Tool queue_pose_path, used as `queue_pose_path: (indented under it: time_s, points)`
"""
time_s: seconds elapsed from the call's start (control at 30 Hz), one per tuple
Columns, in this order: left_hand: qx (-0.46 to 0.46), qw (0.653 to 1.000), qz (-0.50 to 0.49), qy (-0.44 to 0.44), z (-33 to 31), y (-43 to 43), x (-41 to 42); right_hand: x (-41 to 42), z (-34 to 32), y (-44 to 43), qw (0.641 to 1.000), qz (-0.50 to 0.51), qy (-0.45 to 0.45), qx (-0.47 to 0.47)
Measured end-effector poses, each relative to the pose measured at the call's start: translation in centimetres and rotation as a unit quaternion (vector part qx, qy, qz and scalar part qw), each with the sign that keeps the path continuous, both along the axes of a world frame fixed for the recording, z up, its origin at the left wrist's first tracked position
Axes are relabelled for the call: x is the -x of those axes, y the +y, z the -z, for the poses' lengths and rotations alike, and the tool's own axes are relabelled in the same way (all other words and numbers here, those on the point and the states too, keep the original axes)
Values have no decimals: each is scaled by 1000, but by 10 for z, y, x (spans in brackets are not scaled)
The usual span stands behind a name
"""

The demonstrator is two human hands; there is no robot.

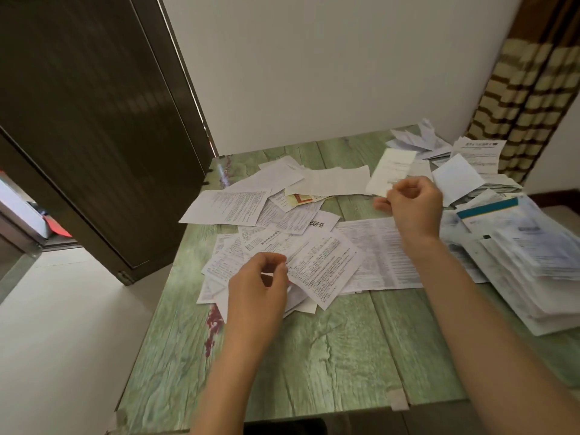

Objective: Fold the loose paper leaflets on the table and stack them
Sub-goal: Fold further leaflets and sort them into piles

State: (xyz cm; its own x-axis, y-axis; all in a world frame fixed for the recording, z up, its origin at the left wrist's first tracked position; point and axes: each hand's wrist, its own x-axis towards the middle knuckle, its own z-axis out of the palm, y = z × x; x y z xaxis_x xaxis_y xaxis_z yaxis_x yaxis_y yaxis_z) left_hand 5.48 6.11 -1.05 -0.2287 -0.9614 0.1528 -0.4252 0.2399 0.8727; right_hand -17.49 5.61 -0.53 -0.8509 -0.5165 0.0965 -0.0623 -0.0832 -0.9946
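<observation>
Bare green wood-grain desk point(329, 356) lies nearest, against a white wall point(314, 73) between a dark door point(94, 120) (left) and a patterned curtain point(527, 98) (right). Loose leaflets point(323, 265) cover its middle, lying at mixed angles, with a stack point(533, 277) at the right edge. Left hand point(257, 287) is over the near sheets, right hand point(414, 205) at the near corner of a cream leaflet point(390, 171) whose long axis runs away from the camera; both sets of fingers point(408, 185) are curled, and any pinch on paper cannot be confirmed.
</observation>
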Motion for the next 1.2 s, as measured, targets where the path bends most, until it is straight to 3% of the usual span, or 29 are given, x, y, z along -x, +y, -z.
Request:
queue_pose_path:
  time_s: [0.1,0.27,0.43,0.7,0.8,0.9,1.0,1.07,1.2]
  points:
    - [8,1000,15,-9,3,4,5,11,9,-5,993,96,54,-47]
    - [22,999,21,-19,5,5,4,21,26,-14,982,81,67,-158]
    - [26,999,21,-22,6,4,4,15,17,-6,953,77,141,-255]
    - [42,999,11,-18,6,2,6,-1,7,-2,946,90,209,-232]
    - [59,998,1,-20,6,1,7,-17,8,-5,940,20,281,-191]
    - [63,997,-2,-33,7,0,7,-32,9,-7,930,-134,303,-158]
    - [59,995,11,-85,10,-2,7,-41,10,-6,888,-269,315,-198]
    - [56,989,22,-135,12,-2,7,-42,12,-4,860,-302,332,-243]
    - [47,969,53,-236,15,0,9,-41,11,-2,856,-293,330,-270]
